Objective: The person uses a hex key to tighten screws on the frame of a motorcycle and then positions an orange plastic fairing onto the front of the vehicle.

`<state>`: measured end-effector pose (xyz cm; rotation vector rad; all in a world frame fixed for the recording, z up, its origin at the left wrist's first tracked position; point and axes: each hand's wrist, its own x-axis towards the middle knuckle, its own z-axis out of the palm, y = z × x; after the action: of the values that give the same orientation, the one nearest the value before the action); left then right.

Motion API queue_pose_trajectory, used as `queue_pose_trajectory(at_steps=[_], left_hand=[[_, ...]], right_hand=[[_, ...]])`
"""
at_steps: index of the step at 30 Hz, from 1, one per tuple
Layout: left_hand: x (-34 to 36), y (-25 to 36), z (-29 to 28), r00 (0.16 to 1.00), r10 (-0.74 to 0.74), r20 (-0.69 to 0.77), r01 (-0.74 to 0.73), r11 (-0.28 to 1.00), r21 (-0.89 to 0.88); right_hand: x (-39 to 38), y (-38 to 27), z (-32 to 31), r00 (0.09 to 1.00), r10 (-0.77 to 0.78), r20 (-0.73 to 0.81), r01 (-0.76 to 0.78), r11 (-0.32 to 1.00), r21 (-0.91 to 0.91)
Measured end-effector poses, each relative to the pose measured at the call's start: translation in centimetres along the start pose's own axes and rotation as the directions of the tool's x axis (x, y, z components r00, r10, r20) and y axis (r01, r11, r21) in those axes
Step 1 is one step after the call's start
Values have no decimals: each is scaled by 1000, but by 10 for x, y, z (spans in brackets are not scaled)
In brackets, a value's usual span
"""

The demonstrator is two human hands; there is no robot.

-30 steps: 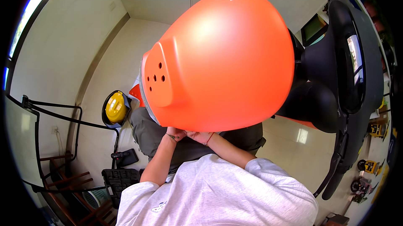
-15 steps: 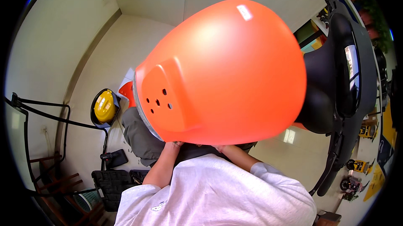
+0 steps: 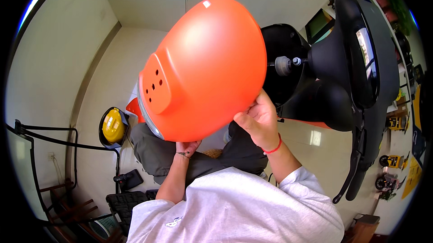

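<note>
A large rounded orange body panel [image 3: 207,71] is raised in front of me, tilted. It has a small white label near its top, a raised area with several holes on its left side, and a grey rim at the left end. My right hand [image 3: 259,119] grips its lower right edge, thumb on the outer face. Beneath the lower left edge, my left hand [image 3: 188,147] supports the panel, its fingers partly hidden. Right of the panel stands a black scooter [image 3: 333,60] with handlebars. A grey cylindrical fitting [image 3: 283,65] and a bolt [image 3: 297,61] show on it.
On the floor at left is a yellow helmet [image 3: 112,125] in a dark container, beside another orange piece [image 3: 135,108]. A cordless power tool [image 3: 128,180] lies near a black case [image 3: 119,207]. A black metal frame [image 3: 94,135] stands far left. Shelves with toy vehicles [image 3: 397,162] line the right.
The orange panel has moved left and away from the scooter, uncovering the grey fitting and bolt. My right hand has come into view on its right edge.
</note>
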<state>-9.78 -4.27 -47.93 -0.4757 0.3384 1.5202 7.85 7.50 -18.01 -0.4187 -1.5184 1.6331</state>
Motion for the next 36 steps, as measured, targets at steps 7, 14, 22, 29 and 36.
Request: queue_pose_trajectory(at_steps=[7, 14, 22, 29, 36], left_hand=[[4, -3, 11, 1000, 2, -28, 2, 992, 127], [25, -7, 29, 993, -101, -64, 109, 984, 142], [52, -4, 39, 978, -190, -90, 206, 956, 209], [61, 2, 49, 974, -191, -125, 219, 936, 274], [69, 5, 65, 977, -128, -174, 182, 921, 344]], right_hand=[[4, -33, -1, 995, -90, 46, 99, 957, -272], [2, -46, -18, 984, -139, -113, 105, 958, -265], [-7, -38, -24, 962, -227, -152, 143, 893, -428], [-16, -39, -30, 956, -159, -246, 51, 917, -395], [-16, -40, -34, 948, -78, -308, -72, 891, -449]])
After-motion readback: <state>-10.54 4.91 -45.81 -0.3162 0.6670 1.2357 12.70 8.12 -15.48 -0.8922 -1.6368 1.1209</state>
